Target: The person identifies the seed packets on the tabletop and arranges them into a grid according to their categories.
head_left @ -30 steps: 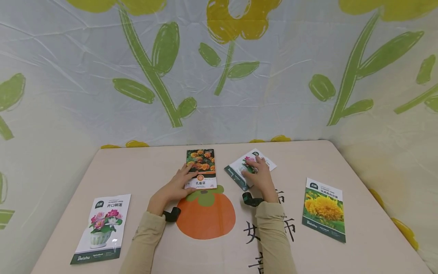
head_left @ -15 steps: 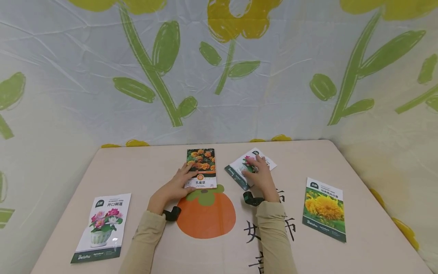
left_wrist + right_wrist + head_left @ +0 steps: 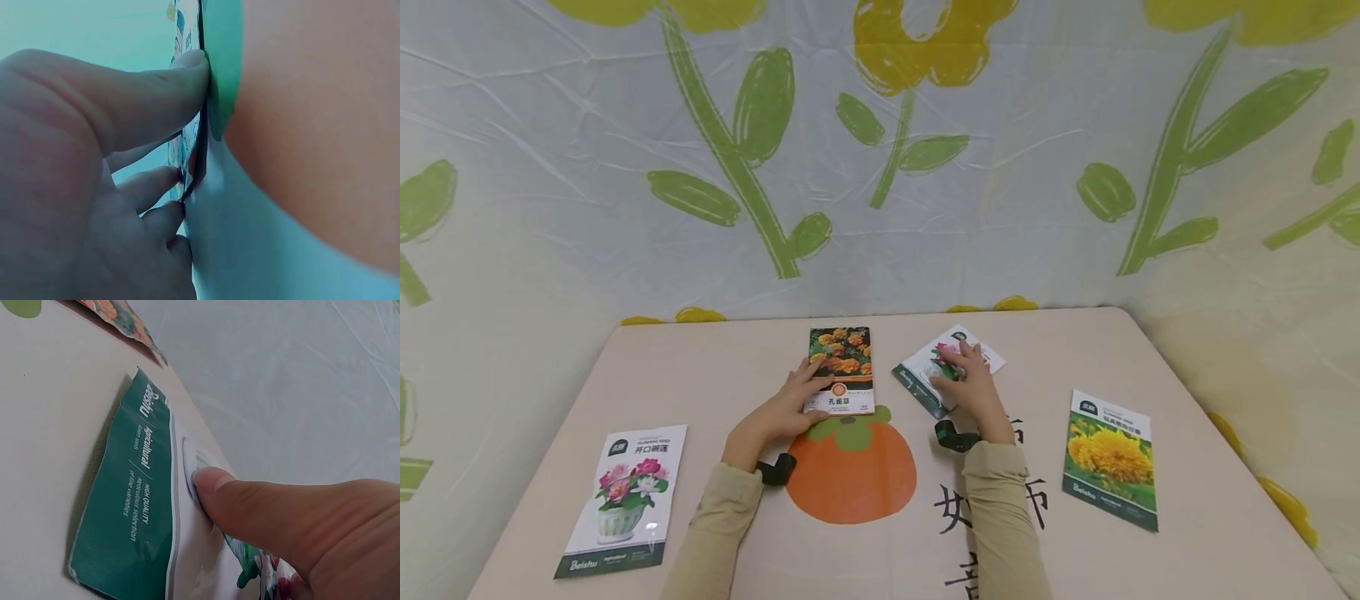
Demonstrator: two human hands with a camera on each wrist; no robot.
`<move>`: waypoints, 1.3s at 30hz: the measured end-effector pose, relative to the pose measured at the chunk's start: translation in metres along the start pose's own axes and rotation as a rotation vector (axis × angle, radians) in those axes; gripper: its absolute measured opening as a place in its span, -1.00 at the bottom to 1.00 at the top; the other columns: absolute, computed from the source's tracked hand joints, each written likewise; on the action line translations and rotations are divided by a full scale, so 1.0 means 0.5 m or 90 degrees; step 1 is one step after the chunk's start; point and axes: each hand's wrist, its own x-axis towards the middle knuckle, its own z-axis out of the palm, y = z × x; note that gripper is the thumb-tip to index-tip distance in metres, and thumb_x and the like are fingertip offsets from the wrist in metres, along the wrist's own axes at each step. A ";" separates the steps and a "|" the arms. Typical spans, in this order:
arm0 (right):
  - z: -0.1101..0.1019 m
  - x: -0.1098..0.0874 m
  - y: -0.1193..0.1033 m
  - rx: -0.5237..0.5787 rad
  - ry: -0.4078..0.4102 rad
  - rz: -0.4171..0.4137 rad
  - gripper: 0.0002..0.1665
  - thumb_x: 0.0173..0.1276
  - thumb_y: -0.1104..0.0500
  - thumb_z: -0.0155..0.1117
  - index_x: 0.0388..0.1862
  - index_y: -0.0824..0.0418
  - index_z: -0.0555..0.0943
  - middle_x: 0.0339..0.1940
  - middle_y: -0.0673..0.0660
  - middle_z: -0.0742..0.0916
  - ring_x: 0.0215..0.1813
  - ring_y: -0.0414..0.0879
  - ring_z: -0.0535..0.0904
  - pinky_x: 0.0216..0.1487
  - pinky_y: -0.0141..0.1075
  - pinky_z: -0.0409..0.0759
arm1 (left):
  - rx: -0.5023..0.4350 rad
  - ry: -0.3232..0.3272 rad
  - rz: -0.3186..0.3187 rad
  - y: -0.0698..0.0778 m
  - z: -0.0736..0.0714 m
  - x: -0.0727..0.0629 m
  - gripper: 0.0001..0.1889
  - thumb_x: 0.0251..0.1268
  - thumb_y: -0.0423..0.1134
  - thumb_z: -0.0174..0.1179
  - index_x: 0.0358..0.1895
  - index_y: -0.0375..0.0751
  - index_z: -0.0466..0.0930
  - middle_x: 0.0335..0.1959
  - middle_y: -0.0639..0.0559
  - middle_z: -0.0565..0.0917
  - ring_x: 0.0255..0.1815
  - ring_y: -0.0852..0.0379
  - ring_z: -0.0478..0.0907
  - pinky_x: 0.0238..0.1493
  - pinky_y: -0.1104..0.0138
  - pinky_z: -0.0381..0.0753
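- Left hand (image 3: 782,410): grip spread, fingers over the left side of the marigold seed packet (image 3: 842,350), thumb at its near edge; the left wrist view shows that edge nearly side-on.
- Right hand (image 3: 973,387): grip spread, fingers and thumb on the face of the angled Beishu lotus packet (image 3: 929,364); thumb tip just above the green band in the right wrist view, shadow along the packet's lower edge.
- Marigold seed packet: face up, roughly square to the counter (image 3: 745,350), top edge near the far edge, bottom edge overlapping the leaf of the persimmon print (image 3: 853,479).
- Angled Beishu lotus packet: face up, turned, one corner near the far edge, left corner pointing at the marigold seed packet; narrow strip of counter between, packets not touching.
- Outer Beishu lotus packet (image 3: 621,500): face up near the counter's left edge, well apart from the left hand; wide stretch of counter between it and the marigold seed packet.
- Sunflower seed packet (image 3: 1111,458): face up, slightly turned, right of the right hand, strip of counter on both sides.
- Black characters (image 3: 951,508): partly hidden by the right sleeve (image 3: 1003,517).
- Flower-print backdrop (image 3: 1000,225): rises behind the far edge.
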 end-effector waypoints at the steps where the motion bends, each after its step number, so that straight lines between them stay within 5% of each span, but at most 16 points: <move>1: 0.000 -0.001 0.000 0.002 -0.001 -0.003 -0.28 0.35 0.18 0.34 0.46 0.24 0.39 0.62 0.30 0.06 0.62 0.22 -0.34 0.48 0.29 -0.25 | -0.001 0.000 -0.003 0.001 -0.001 -0.001 -0.37 0.39 -0.29 0.21 0.47 -0.33 0.27 0.61 -0.27 -0.11 0.59 -0.28 -0.37 0.50 -0.19 -0.25; 13: 0.002 -0.005 -0.009 0.014 0.008 0.016 -0.19 0.32 0.20 0.36 0.50 0.32 0.29 0.62 0.34 -0.03 0.61 0.26 -0.37 0.50 0.26 -0.23 | -0.011 -0.002 -0.003 0.006 -0.002 -0.005 -0.38 0.38 -0.30 0.21 0.46 -0.35 0.28 0.60 -0.28 -0.10 0.59 -0.31 -0.36 0.49 -0.21 -0.24; 28: 0.000 -0.007 -0.027 -0.078 -0.017 0.011 -0.19 0.38 0.16 0.27 0.51 0.38 0.20 0.57 0.52 -0.09 0.53 0.51 -0.32 0.44 0.36 -0.10 | -0.012 -0.009 -0.014 0.004 -0.007 -0.003 -0.37 0.38 -0.28 0.22 0.47 -0.32 0.27 0.61 -0.26 -0.11 0.59 -0.29 -0.37 0.49 -0.23 -0.23; 39: 0.009 -0.004 -0.021 -0.072 -0.019 0.043 -0.22 0.41 0.14 0.23 0.54 0.29 0.21 0.57 0.45 -0.13 0.57 0.38 -0.38 0.49 0.28 -0.13 | -0.006 -0.012 -0.014 0.003 -0.009 -0.001 -0.36 0.38 -0.28 0.22 0.48 -0.32 0.27 0.61 -0.26 -0.10 0.59 -0.30 -0.37 0.49 -0.22 -0.23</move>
